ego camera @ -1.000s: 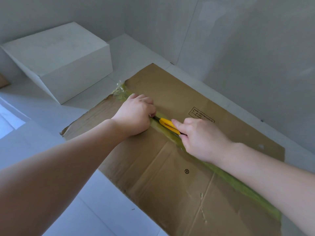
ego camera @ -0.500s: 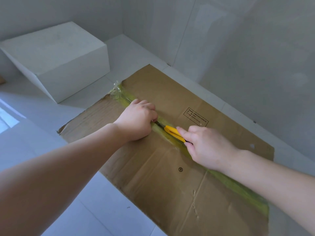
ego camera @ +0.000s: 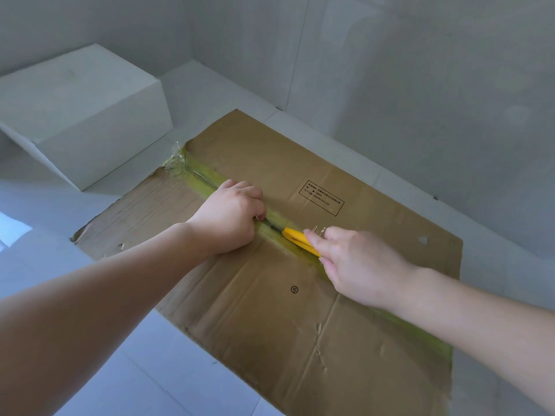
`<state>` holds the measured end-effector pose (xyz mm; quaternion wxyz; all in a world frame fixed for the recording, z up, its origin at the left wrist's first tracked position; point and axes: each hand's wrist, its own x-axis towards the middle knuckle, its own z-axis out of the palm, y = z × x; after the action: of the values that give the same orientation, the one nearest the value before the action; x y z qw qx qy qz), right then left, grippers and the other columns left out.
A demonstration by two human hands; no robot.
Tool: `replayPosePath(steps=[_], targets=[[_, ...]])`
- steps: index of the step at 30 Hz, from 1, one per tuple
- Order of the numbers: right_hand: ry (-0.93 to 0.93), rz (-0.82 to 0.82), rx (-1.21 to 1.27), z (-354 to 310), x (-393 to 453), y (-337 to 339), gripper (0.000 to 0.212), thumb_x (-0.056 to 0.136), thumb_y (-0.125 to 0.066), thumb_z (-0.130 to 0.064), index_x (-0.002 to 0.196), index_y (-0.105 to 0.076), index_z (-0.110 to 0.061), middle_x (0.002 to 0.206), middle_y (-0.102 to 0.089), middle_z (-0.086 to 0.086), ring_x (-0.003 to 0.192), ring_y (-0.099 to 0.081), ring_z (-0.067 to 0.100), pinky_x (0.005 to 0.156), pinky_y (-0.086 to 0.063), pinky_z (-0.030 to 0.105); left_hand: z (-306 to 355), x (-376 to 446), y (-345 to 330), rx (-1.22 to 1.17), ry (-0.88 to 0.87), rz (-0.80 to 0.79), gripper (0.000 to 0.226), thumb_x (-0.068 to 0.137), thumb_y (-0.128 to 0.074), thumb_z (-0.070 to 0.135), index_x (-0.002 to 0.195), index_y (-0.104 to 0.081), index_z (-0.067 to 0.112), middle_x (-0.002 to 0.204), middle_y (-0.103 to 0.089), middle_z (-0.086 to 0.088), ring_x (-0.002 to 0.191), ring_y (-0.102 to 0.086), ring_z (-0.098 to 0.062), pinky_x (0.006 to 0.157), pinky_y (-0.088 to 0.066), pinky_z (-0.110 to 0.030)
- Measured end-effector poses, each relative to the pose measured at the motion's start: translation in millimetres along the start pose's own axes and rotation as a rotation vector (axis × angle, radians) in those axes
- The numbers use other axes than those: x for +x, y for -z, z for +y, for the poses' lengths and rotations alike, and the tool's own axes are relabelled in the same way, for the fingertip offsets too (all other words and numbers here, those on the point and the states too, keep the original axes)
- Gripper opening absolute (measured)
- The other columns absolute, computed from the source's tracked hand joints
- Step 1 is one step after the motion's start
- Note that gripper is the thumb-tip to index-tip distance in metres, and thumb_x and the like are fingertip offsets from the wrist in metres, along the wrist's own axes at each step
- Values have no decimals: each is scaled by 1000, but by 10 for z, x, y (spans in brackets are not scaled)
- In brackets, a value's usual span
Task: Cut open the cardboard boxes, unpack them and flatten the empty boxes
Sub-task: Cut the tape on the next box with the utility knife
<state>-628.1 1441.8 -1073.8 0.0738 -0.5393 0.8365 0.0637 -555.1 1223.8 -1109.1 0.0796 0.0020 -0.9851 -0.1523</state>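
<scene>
Yellow cutter (ego camera: 300, 240) pinched in right hand (ego camera: 360, 265), drawn toward 4 o'clock along taped seam (ego camera: 207, 175), left hand (ego camera: 229, 217) fisted, pinning cardboard (ego camera: 270, 310) clear of blade

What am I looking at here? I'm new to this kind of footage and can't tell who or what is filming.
There is no machine here: a person wears a camera on the head, and it looks down over both arms. That is the only view.

On the pale tiled floor lies a brown cardboard box, closed along its middle by a strip of yellowish tape. The right hand has its grip on a yellow knife, whose tip sits in the taped seam. The left hand, fingers curled into a fist, rests on the seam just ahead of the knife; whether it holds anything cannot be seen.

Further back on the left stands a white box, closed. Grey walls rise behind.
</scene>
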Motion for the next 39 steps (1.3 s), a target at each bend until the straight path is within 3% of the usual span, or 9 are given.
replayPosePath(steps=[3, 7, 18, 29, 34, 39], targets=[[-4, -3, -36, 7, -57, -5, 54, 97, -36, -25, 150, -23, -25, 100, -47, -3, 71, -47, 22, 58, -32, 30, 57, -16, -24, -19, -9, 6, 38, 57, -36, 5, 73, -71, 6, 80, -64, -7, 81, -57, -31, 76, -43, -43], [-4, -6, -40, 39, -135, 0, 54, 98, -35, -24, 150, -22, -25, 101, -47, -3, 78, -55, 24, 58, -33, 30, 144, -29, -44, -29, -37, -7, 36, 56, -39, 2, 72, -71, 6, 77, -64, -7, 76, -58, -31, 73, -46, -43], [-5, -30, -31, 130, -327, -20, 55, 98, -35, -22, 151, -19, -23, 103, -47, -3, 78, -54, 22, 61, -37, 31, 376, 2, -105, -45, -117, -32, 36, 51, -40, 0, 69, -71, 6, 75, -65, -7, 73, -61, -31, 72, -49, -44], [-46, -72, -56, 115, -327, -9, 61, 94, -40, -14, 151, -20, -22, 95, -43, -2, 63, -36, 17, 50, -28, 29, 455, 11, -114, -43, -113, -51, 37, 53, -42, 0, 73, -72, 6, 78, -65, -8, 75, -60, -32, 72, -47, -42], [-63, -112, 3, 202, -445, 2, 59, 95, -38, -17, 151, -21, -24, 89, -33, -6, 70, -41, 18, 61, -32, 29, 471, 20, -102, -41, -121, -47, 35, 53, -41, 0, 71, -71, 6, 76, -65, -9, 74, -60, -32, 72, -48, -43], [-33, -99, -41, 268, -594, 5, 54, 99, -32, -24, 151, -18, -26, 101, -46, -4, 78, -53, 20, 62, -37, 30, 509, 36, -131, -47, -138, -37, 33, 54, -41, -1, 67, -70, 6, 72, -63, -8, 70, -59, -32, 69, -48, -41]])
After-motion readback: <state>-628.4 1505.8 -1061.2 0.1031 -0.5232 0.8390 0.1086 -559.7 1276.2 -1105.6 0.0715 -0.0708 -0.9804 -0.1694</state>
